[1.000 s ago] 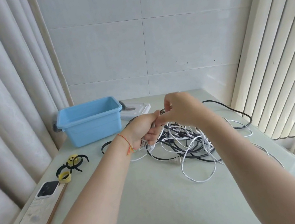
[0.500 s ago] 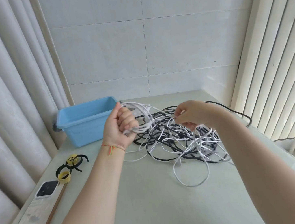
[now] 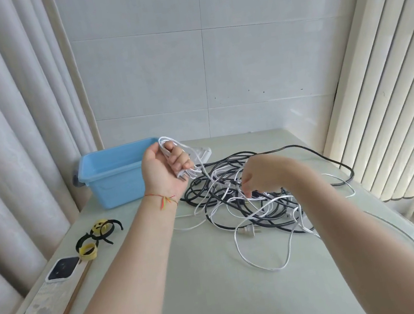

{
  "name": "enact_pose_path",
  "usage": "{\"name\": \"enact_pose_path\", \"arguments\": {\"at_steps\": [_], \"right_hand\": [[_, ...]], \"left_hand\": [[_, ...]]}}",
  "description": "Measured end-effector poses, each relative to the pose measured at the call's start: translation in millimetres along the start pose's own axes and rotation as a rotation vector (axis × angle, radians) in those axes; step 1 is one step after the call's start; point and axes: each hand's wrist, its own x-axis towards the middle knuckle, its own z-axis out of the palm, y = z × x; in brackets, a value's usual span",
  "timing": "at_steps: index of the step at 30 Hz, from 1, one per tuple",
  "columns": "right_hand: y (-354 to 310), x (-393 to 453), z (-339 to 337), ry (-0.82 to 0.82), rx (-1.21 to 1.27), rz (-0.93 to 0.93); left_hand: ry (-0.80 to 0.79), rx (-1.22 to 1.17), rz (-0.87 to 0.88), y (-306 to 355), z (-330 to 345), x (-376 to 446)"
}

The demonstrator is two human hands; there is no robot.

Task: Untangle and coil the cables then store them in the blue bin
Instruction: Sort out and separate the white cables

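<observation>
Up close, the left hand [image 3: 166, 168] grips white cable loops [image 3: 172, 145] beside the blue bin [image 3: 112, 175]; the right hand [image 3: 261, 175] dips into the tangled cables [image 3: 247, 204] on the table [image 3: 206, 290], its grip impossible to tell.

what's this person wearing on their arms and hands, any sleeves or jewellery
Both forearms are bare, with no sleeves in view. The left wrist carries a thin red string bracelet with short loose tails in red, orange and green at the knot. The left hand and right hand show no gloves, rings or watch.
</observation>
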Motion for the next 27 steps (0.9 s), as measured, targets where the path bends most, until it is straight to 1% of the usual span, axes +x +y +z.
{"name": "enact_pose_path", "arguments": {"at_steps": [2, 4, 6, 11, 14, 17, 19, 23, 25, 27], "right_hand": [[-4.6, -4.7, -2.1, -0.063, -0.025, -0.044], [-7.9, -7.7, -3.6, -0.075, 0.026, -0.085], [-11.6, -8.1, -5.2, -0.024, 0.086, -0.100], [-18.5, -9.3, -0.5, 0.100, 0.053, -0.059], [-22.0, -10.8, 3.4, 0.190, 0.082, -0.057], [-25.9, -9.4, 6.8, 0.254, 0.030, -0.073], [-28.2, -8.5, 8.5, 0.239, -0.002, -0.099], [-31.7, -14.0, 2.7, 0.100, 0.061, -0.251], [-31.1, -18.3, -1.7, 0.069, 0.198, -0.319], [-28.6, -18.9, -4.8, 0.080, 0.382, -0.361]], "left_hand": [[-0.005, 0.081, -0.010, 1.0, 4.0, 1.7], [-0.016, 0.113, -0.039, 0.9, 7.6, 0.5], [-0.006, 0.141, -0.058, -0.5, 10.5, -0.5], [-0.007, 0.231, -0.023, -7.3, 13.1, 0.4], [-0.023, 0.253, -0.057, -9.7, 13.8, -0.5], [-0.025, 0.254, -0.082, -11.8, 14.9, -2.7], [-0.006, 0.255, -0.085, -12.2, 15.2, -3.7], [0.009, 0.283, -0.106, -12.1, 17.3, -7.1], [-0.011, 0.334, -0.160, -12.4, 16.6, -9.1], [-0.050, 0.419, -0.246, -13.1, 15.2, -11.7]]}}
